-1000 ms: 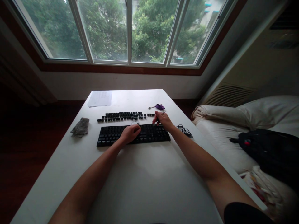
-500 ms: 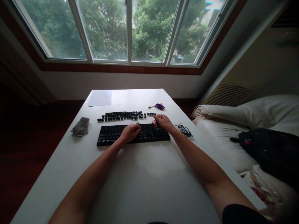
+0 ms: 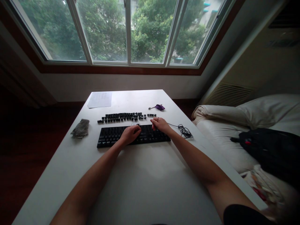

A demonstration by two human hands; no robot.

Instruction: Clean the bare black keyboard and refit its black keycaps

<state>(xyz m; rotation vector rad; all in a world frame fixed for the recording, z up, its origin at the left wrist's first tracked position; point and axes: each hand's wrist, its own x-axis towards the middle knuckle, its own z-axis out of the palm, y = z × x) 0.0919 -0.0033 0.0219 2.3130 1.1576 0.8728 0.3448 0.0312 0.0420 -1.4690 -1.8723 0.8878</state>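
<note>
Your right hand (image 3: 161, 125) is now reaching over the upper right part of the keyboard (image 3: 148, 135), having shifted slightly toward you and to the left within the last second. Its fingers are curling inward, and a thin item (image 3: 157, 118) appears to be projecting above them; whether they are pinching it cannot be told at this size. Your left hand (image 3: 131, 133) is holding its position, curling over the middle of the keyboard; its fingertips are facing away, so you cannot confirm a grip there.

This shift is uncovering the short right-hand group of the loose keycaps (image 3: 124, 115), which are lying in rows just beyond the keyboard. It is also exposing more of the cable (image 3: 185, 132), which is coiling to the right. For the work in hand, the right hand appears to be attending to the keyboard itself rather than to the loose rows.

Farther out on the white table (image 3: 140, 178), a purple-ended brush (image 3: 160, 107) is lying beyond the keycaps, a grey cloth (image 3: 80, 128) is resting at the left, and a paper sheet (image 3: 100, 99) is lying at the far left corner.
</note>
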